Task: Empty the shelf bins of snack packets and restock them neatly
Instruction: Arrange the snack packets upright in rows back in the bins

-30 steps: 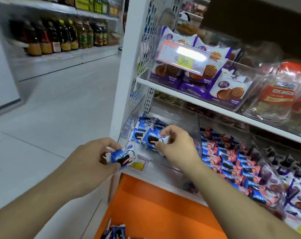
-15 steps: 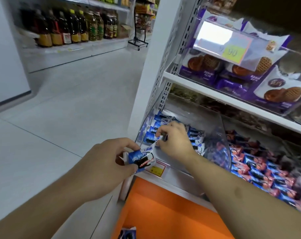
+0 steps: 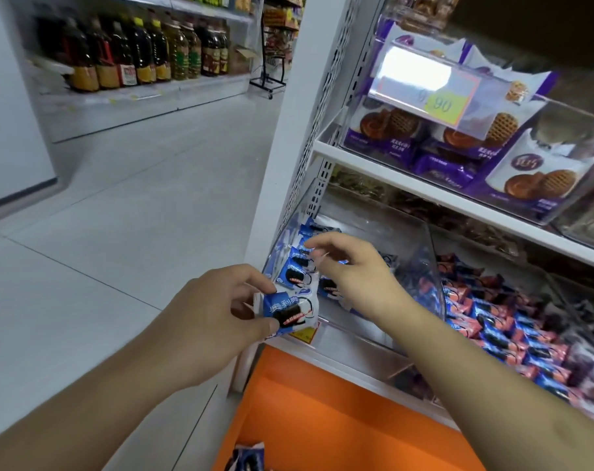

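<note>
Stock entry, lower shelf, end bay. Clear bin [image 3: 421,266], leftmost: holds a short row of blue packets [image 3: 297,270] standing on edge along its left wall; the rest of the bin floor shows bare, so restocking looks well short of finished. Left hand [image 3: 204,321]: pinches one blue packet [image 3: 290,311] between thumb and fingers, held just in front of the bin's front lip, not yet placed. Right hand [image 3: 353,270]: inside the bin, fingertips curled at the top edge of the standing row; whether it grips a packet or only steadies one cannot be told. Orange crate [image 3: 339,419], below the shelf: at least one more blue packet [image 3: 248,458] lies in it at the frame's lower edge, apparently awaiting return. Neighbouring bin to the right: full of red-and-blue packets [image 3: 513,334], loosely heaped, judged not yet tidied. Upper shelf: purple biscuit packs [image 3: 458,147] in their bin behind a price tag [image 3: 428,86], seemingly untouched.
</note>
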`<state>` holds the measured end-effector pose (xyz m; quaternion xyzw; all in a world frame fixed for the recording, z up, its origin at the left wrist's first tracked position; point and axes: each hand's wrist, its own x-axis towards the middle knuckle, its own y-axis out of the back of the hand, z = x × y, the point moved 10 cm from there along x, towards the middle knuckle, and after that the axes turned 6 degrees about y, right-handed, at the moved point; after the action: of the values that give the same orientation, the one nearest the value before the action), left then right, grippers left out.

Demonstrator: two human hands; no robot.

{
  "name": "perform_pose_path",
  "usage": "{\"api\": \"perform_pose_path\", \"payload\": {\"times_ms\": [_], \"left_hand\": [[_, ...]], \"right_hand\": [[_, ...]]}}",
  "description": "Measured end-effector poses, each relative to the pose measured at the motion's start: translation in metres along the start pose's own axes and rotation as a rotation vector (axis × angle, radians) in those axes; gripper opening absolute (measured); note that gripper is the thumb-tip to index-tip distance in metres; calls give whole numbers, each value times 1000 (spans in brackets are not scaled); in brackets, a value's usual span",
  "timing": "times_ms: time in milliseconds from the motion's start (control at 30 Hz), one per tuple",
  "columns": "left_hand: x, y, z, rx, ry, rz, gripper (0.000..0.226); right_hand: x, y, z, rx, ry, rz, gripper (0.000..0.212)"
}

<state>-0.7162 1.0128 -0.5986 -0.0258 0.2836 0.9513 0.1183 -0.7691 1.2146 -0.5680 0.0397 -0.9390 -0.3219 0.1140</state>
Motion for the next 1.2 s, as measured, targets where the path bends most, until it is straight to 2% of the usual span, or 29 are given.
{"api": "perform_pose_path", "payload": {"times_ms": [67, 133, 167, 267, 400, 567, 700, 967, 1200], "left_hand": [[-1, 0, 5, -2, -18, 18, 33], [-2, 0, 10, -19, -38, 41, 32], [-3, -1, 13, -33, -49, 48, 33], [-6, -6, 19, -1, -102, 64, 41], [-12, -16, 25, 207, -155, 19, 60], [-14, -34, 22, 383, -254, -87, 68], [-12, -39, 19, 404, -276, -103, 69], [-8, -40, 15, 378, -294, -102, 69], [-6, -41, 14, 378, -328, -85, 64]], "right_hand": [[-23, -3, -32, 153, 56, -162, 21], [-43, -7, -51, -18, 107, -288, 22], [-49, -5, -50, -123, 114, -297, 24], [-51, 15, -40, -192, 73, -157, 19], [-37, 54, -8, -353, -35, 70, 19], [-15, 33, 36, -595, -121, -21, 16], [-7, 21, 57, -740, -180, -38, 16], [-2, 12, 68, -773, -83, -8, 17], [-1, 11, 75, -746, -76, -20, 20]]}}
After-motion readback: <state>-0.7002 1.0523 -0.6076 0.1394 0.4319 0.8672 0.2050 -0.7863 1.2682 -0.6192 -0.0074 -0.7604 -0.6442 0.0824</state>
